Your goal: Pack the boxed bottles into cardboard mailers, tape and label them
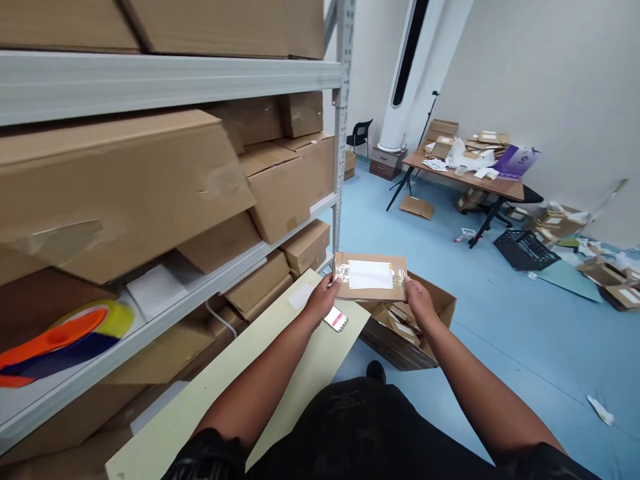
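And now the left hand (324,297) and right hand (420,300) grip a labelled parcel (371,276) by its ends, between table (270,373) at left and open carton (446,308) at right; seemingly a label check, the next move calling for level, even support.

- Holds a parcel (371,275) by its two short ends, with the left hand (323,298) and the right hand (421,300).
- Has its white label facing up.
- Has an open box (445,303) of cardboard packages (399,325) just below, beside a pale board (315,360).
- Stands next to a shelf (250,77) stacked with cartons (120,193).
- Looks toward a cluttered table (510,188) and a black crate (525,250) across blue floor (360,210).
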The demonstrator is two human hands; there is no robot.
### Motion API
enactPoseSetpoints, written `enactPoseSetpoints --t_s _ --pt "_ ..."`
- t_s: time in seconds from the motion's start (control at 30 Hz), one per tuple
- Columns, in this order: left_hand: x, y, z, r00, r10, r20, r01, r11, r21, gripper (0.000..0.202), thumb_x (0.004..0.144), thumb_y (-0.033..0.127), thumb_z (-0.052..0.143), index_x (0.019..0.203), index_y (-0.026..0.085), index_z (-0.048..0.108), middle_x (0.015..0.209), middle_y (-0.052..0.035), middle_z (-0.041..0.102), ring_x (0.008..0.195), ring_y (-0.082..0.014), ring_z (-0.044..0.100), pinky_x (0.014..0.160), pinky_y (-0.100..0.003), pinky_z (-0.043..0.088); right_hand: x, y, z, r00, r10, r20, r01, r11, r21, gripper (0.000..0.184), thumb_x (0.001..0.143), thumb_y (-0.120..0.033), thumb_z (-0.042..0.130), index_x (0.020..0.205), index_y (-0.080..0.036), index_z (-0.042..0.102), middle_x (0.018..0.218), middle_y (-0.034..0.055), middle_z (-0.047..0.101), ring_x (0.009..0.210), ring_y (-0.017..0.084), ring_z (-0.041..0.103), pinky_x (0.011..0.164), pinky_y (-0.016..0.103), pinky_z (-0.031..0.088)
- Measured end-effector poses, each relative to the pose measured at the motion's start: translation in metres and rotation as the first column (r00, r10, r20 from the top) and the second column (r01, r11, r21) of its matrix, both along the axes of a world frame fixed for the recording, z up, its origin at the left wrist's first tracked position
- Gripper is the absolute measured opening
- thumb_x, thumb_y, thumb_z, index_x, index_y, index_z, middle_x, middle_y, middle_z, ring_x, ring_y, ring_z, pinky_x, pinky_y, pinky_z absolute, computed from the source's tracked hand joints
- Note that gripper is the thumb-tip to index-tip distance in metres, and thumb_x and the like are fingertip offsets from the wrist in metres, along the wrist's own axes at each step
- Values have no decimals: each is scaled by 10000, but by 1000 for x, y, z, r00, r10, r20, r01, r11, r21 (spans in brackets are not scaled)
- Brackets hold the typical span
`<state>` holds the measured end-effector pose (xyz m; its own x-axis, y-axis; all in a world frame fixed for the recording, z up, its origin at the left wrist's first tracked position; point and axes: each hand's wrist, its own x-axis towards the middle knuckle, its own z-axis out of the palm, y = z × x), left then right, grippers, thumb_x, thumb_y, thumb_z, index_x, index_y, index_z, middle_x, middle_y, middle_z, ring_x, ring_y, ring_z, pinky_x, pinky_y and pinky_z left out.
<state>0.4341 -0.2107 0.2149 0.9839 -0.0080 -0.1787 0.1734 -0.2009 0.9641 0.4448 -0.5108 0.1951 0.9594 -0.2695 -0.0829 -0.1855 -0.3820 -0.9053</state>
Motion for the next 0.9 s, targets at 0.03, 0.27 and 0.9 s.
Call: enactPoseSetpoints --t_s 0.03,0.27,0.9 --pt "12 -15 -2 1000 -20 0 20 1000 7 587 966 623 505 1421 262 595 1331 -81 713 1181 -298 665 996 -396 506 4 -16 -5 1000 -15 -9 15 1000 -7 672 916 -727 424 1112 -167 741 1155 111 769 1053 309 661 863 340 488" --pt "91 -126 -24 993 -113 -33 117 983 144 557 969 606 502 1397 265 605 1357 -78 698 1217 -316 640 1019 -416 481 38 -118 -37 992 -61 -113 50 994 -96 651 923 -727 394 1109 -193 717 1124 118 769 1024 315 664 840 357 472" --pt "19 -96 -59 919 331 -215 -318 943 92 540 867 655 550 1088 186 701 1184 -119 734 1138 -309 672 926 -411 538 136 -150 -108 879 389 -275 -431 895 -112 549 883 -697 431 861 -225 711 904 89 767 903 307 703 771 364 494"
